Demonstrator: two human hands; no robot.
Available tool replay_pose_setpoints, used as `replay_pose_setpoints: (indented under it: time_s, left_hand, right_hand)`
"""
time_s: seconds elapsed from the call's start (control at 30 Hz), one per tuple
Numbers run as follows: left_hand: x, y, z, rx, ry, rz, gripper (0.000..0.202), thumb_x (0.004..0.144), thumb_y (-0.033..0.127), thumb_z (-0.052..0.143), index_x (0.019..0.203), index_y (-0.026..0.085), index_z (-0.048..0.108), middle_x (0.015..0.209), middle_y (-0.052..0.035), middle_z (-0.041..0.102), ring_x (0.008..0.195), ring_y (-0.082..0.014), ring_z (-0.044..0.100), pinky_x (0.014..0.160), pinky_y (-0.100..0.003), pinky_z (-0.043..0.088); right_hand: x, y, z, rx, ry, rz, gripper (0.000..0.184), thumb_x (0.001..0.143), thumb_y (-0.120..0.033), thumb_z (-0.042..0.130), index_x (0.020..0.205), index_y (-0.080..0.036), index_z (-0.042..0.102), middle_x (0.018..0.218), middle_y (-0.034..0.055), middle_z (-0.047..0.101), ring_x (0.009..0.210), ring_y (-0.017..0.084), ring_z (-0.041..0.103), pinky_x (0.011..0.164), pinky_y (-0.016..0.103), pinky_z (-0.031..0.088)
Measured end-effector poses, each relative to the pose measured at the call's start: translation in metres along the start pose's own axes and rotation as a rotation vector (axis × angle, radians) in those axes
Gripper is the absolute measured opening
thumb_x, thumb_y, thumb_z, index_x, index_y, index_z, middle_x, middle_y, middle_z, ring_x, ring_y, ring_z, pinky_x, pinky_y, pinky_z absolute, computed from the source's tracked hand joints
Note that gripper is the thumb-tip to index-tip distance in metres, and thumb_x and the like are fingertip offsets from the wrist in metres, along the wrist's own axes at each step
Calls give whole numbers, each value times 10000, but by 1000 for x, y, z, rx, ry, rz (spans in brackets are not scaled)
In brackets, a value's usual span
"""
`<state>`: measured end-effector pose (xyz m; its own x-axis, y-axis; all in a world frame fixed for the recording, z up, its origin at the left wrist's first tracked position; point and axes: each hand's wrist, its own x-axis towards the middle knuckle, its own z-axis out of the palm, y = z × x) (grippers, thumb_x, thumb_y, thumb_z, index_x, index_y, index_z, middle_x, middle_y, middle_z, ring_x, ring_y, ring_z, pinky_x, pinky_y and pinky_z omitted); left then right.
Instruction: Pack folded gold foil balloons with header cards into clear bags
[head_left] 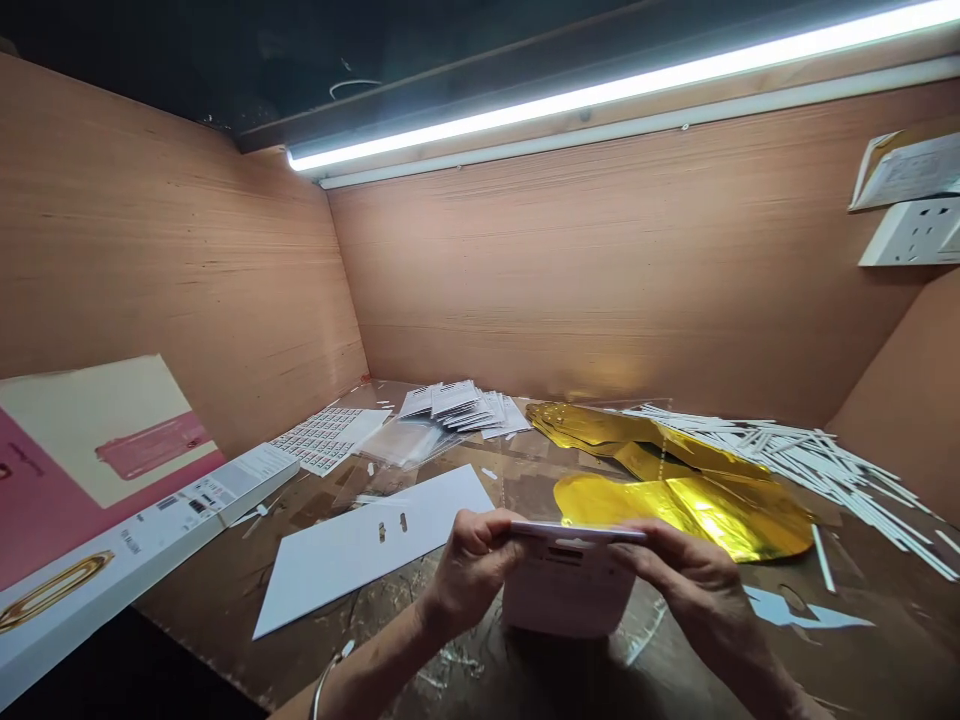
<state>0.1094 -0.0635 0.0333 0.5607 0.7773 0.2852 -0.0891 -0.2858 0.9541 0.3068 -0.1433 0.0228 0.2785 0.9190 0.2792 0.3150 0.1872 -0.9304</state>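
From my station, I read the head view as follows. The white card (566, 590) stands between both hands, with its upper edge tilted toward the camera. My left hand (469, 570) holds its left end and my right hand (682, 585) holds its right end. The fingers (487, 525) of the left hand and the fingers (637, 552) of the right hand are closed on the card, gripping it from either side. I cannot tell whether its lower edge touches the desk (191, 600).

Check these surrounding items on the desk. A white slotted board (367, 550) lies flat just left of the left hand, with two narrow slots near its upper right part. Gold foil (682, 510) lies crumpled just beyond the right hand, and loose white strips (780, 450) are scattered to its right. Farther back are a sheet of small labels (326, 438) and a fanned stack of printed cards (450, 405). A long white box (157, 530) rests at the left, beside a pink and cream printed box (97, 470). A metal bangle (330, 675) encircles the left wrist, and a wall socket (915, 232) is mounted on the right
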Motion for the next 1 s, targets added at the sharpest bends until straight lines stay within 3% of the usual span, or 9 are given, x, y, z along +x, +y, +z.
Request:
replay_pose_setpoints:
  time_s: [0.3, 0.5, 0.7, 0.9, 1.0]
  left_hand:
    - [3, -7, -6, -28, 5, -23, 167, 713, 192, 584, 825, 137, 695, 720, -45, 656, 690, -158, 568, 627, -229, 434]
    - [8, -12, -1, -135, 6, -41, 234, 704, 231, 590, 902, 145, 681, 805, -54, 674, 786, -214, 590, 744, -296, 452]
    - [-1, -32, 0, -98, -20, -62, 251, 721, 180, 540, 932, 168, 674, 850, -37, 669, 846, -225, 571, 772, -303, 434]
    - [-11, -49, 0, 134, -61, -15, 100, 683, 202, 612, 714, 197, 707, 788, -28, 659, 790, -207, 556, 764, -300, 414]
    - [-9, -45, 1, 37, -35, -36, 180, 682, 251, 632, 843, 193, 688, 904, -38, 649, 876, -217, 547, 802, -298, 405]
  right_hand:
    - [12, 10, 6, -56, -44, -101, 147, 703, -309, 577, 753, -203, 665, 651, -4, 624, 691, 174, 581, 635, 239, 461]
    - [23, 21, 14, 126, -56, 7, 214, 694, -346, 599, 840, -217, 687, 767, 12, 668, 762, 203, 577, 743, 300, 456]
    - [13, 40, 18, 221, -160, 85, 250, 701, -354, 596, 902, -230, 677, 792, 2, 669, 775, 208, 569, 722, 300, 449]
    - [7, 69, 20, -85, -197, 17, 233, 725, -380, 556, 747, -206, 709, 750, 23, 642, 755, 207, 541, 707, 306, 421]
    - [11, 68, 20, -109, -184, 9, 231, 709, -383, 569, 669, -203, 707, 738, 22, 634, 765, 207, 540, 719, 302, 419]
